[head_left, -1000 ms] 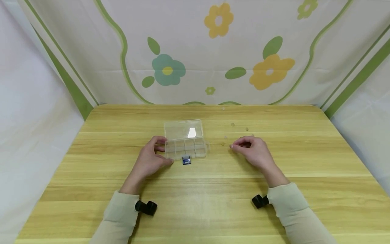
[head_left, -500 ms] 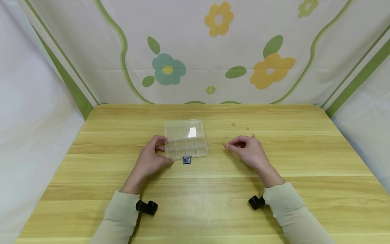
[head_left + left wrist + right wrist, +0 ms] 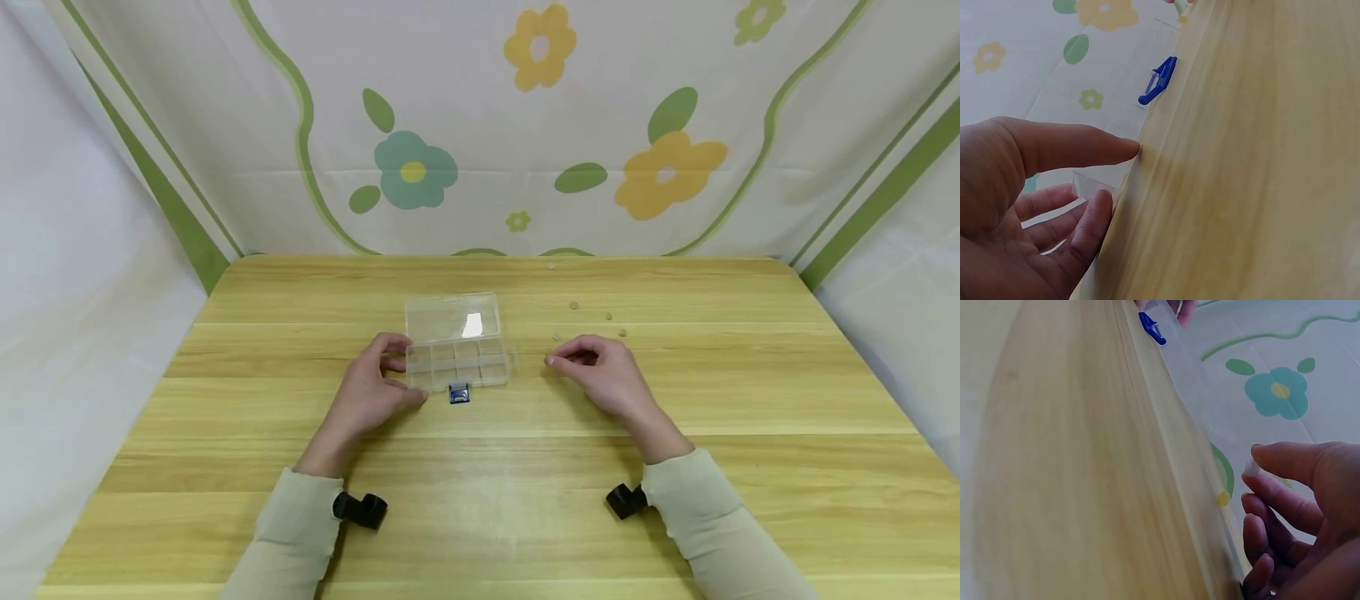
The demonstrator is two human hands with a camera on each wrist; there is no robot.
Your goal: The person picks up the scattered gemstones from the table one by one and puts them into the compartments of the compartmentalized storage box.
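Where right fingers pinch, a pale piece sits.

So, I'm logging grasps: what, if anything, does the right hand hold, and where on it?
The right hand pinches a small, whitish, rounded piece by opposite sides between its fingers; material unclear.

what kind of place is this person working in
Probably a staged recording booth: a wood-grain table, a flower-print curtain close behind it, and a small black device at each cuff.

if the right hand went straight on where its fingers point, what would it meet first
Likely the box, but the yellow piece near the right hand might come first; its height is unclear.
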